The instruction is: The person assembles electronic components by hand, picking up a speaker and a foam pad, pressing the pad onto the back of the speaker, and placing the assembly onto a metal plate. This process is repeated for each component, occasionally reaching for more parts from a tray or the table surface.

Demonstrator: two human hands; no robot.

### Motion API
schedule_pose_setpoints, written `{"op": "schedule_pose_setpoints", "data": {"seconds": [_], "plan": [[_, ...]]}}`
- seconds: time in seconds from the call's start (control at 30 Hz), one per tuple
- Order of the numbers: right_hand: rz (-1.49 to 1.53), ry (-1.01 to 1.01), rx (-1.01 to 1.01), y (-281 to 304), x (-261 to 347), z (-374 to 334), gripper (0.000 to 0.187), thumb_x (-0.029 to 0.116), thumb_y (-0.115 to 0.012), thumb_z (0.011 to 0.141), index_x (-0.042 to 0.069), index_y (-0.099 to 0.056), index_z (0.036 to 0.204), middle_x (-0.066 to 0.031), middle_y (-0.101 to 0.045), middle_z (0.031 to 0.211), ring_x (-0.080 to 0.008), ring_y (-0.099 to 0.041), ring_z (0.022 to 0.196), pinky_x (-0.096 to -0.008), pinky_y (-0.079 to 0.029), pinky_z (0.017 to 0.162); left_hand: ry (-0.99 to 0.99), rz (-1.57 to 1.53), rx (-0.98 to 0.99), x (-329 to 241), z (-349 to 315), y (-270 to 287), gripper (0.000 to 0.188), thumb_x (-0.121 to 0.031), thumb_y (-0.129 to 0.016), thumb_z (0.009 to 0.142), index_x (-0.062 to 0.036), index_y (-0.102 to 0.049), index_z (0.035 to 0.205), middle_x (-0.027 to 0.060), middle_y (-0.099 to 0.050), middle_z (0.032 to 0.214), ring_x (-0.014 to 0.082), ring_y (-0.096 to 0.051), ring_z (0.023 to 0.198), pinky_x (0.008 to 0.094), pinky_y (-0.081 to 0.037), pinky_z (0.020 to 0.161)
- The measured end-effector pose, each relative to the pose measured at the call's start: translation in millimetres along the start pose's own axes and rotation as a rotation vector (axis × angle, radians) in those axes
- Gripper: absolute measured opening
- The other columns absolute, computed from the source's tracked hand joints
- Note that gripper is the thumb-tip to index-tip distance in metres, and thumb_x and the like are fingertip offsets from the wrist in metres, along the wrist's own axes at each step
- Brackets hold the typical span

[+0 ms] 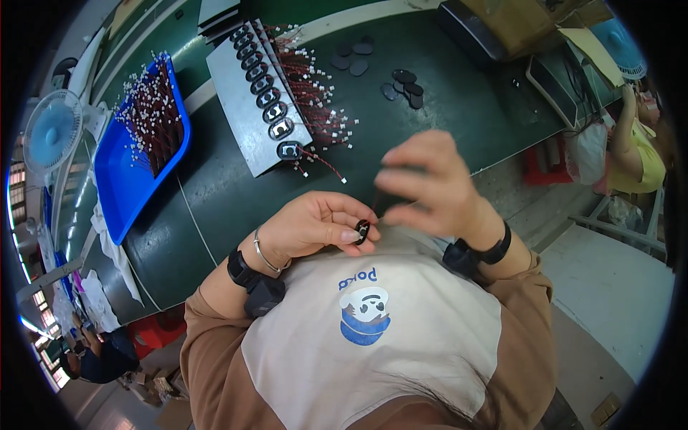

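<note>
Left hand [312, 226] pinches a small black oval part [362, 231] in front of the shirt [437, 308]. Right hand [430, 186] just beside it, blurred, can't tell its grip. Similar parts [274, 112] lined up on metal plate [236, 107].

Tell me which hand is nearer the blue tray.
Left. The left hand is to the right of the blue tray, holding a small black oval part; the right hand is farther right, beyond the left one.
</note>
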State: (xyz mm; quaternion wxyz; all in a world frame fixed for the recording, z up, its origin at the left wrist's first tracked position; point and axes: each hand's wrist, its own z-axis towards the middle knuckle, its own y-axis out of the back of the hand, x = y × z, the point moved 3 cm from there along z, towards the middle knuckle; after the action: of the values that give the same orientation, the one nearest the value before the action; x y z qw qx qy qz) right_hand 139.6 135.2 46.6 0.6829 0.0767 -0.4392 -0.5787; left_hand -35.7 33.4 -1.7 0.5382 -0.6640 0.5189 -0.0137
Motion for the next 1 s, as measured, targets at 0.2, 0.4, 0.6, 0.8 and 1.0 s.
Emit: {"op": "schedule_pose_setpoints", "data": {"seconds": [0.2, 0.4, 0.6, 0.8, 1.0], "plan": [[-0.384, -0.584, -0.004, 12, -100, 2, 0.032, 0.017, -0.072, 0.072, 0.002, -0.061, 0.098, -0.0089, -0.058, 0.09, -0.0213, -0.058, 0.075, -0.0283, -0.048, 0.068, -0.086, -0.025, 0.039, -1, 2, 4, 0.032, -0.002, -0.062, 0.08, 0.0061, -0.053, 0.109, 0.0216, -0.062, 0.102, 0.0269, -0.065, 0.09, 0.0327, -0.055, 0.077], [-0.311, -0.495, 0.095, -5, -95, 8, 0.027, 0.011, -0.072, 0.07, 0.004, -0.062, 0.095, -0.0091, -0.057, 0.087, -0.0227, -0.057, 0.073, -0.0302, -0.048, 0.066, -0.087, -0.059, 0.042, -3, 2, 8, 0.031, -0.002, -0.063, 0.08, 0.0055, -0.053, 0.108, 0.022, -0.061, 0.102, 0.0271, -0.065, 0.089, 0.0328, -0.055, 0.077], [-0.105, -0.2, 0.168, -9, -73, 3, 0.022, 0.004, -0.07, 0.068, 0.005, -0.065, 0.09, -0.0081, -0.057, 0.087, -0.0232, -0.057, 0.078, -0.0307, -0.047, 0.066, -0.077, -0.056, 0.048, -1, 3, 11, 0.031, -0.001, -0.062, 0.079, 0.0052, -0.053, 0.108, 0.0224, -0.061, 0.103, 0.027, -0.065, 0.089, 0.0325, -0.055, 0.077], [-0.073, -0.134, 0.207, 1, -72, 3, 0.024, 0.003, -0.07, 0.068, 0.006, -0.065, 0.091, -0.0075, -0.057, 0.089, -0.0227, -0.056, 0.08, -0.0304, -0.047, 0.067, -0.055, -0.032, 0.044, -1, 4, 11, 0.031, 0.0, -0.062, 0.079, 0.0043, -0.053, 0.108, 0.0223, -0.061, 0.103, 0.0271, -0.065, 0.09, 0.033, -0.054, 0.077], [-0.139, -0.381, -0.024, 9, -70, -13, 0.021, 0.008, -0.072, 0.07, 0.004, -0.064, 0.089, -0.0082, -0.057, 0.082, -0.0216, -0.057, 0.071, -0.0288, -0.047, 0.061, -0.056, -0.029, 0.037, 0, 5, 12, 0.03, 0.0, -0.062, 0.079, 0.0033, -0.054, 0.108, 0.022, -0.061, 0.102, 0.0269, -0.065, 0.089, 0.0329, -0.055, 0.076]]}}
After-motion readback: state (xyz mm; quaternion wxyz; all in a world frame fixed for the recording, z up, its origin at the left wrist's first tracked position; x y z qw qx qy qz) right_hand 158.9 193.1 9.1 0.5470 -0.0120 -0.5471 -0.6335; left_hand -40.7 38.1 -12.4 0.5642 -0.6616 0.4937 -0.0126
